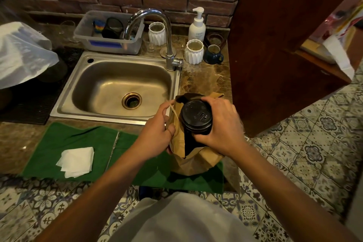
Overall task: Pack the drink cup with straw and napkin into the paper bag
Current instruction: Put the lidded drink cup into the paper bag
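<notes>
— What are we failing to make out?

— The paper bag (193, 160), standing on the green towel (82, 139), is hiding most of the drink cup (196, 116); only its black lid is showing. We are seeing no straw.

— And counting?

— One bag, one cup, one napkin stack (76, 161) lying apart on the towel. The left hand (157, 129) is pinching the bag's edge and handle; the right hand (218, 127) is curling round the cup at the bag's mouth.
</notes>
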Motion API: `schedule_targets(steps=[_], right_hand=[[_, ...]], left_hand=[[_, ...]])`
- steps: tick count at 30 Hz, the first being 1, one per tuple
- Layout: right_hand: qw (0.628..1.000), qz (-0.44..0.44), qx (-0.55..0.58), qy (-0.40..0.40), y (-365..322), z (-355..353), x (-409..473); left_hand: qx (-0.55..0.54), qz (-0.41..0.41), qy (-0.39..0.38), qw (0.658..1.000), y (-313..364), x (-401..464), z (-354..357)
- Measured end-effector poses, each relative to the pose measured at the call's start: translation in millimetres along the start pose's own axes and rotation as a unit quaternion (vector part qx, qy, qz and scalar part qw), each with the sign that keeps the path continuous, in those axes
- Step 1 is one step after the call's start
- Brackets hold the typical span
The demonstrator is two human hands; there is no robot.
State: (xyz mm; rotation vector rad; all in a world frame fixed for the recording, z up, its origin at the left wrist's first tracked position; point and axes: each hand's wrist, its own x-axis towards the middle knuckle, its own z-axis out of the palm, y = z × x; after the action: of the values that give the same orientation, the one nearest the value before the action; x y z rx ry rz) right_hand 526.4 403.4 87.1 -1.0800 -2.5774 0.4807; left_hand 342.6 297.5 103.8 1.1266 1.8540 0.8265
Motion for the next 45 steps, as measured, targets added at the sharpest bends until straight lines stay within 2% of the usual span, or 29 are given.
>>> schedule_targets(steps=[6,12,16,20,29,35,40,42,45], right_hand=[[0.999,-0.022,-0.010,-0.034,-8,-3,9],[0.991,-0.074,-0.044,-0.101,-19,-17,29],[0.969,-0.111,-0.132,-0.174,-20,-12,38],[0.942,-0.119,-0.224,-0.221,-16,-4,46],[0.906,-0.106,-0.304,-0.275,-29,17,73],[0.905,-0.095,-0.315,-0.270,-31,37,77],[0.912,-0.109,-0.292,-0.268,-38,25,71],[0.935,-0.135,-0.241,-0.222,-43,8,60],[0.977,-0.107,-0.176,-0.052,-42,-21,43]], left_hand=[[-0.028,-0.018,-0.013,0.999,0,-1,-7],[-0.044,-0.017,-0.016,0.999,1,3,-11],[-0.044,-0.025,-0.003,0.999,1,3,-13],[0.000,-0.013,0.017,1.000,3,0,-16],[0.019,-0.015,0.025,0.999,9,3,-19],[0.005,-0.029,0.029,0.999,2,6,-27],[-0.003,-0.041,0.039,0.998,-1,8,-31],[-0.004,-0.045,0.043,0.998,-2,9,-33],[-0.013,-0.047,0.050,0.998,-4,11,-35]])
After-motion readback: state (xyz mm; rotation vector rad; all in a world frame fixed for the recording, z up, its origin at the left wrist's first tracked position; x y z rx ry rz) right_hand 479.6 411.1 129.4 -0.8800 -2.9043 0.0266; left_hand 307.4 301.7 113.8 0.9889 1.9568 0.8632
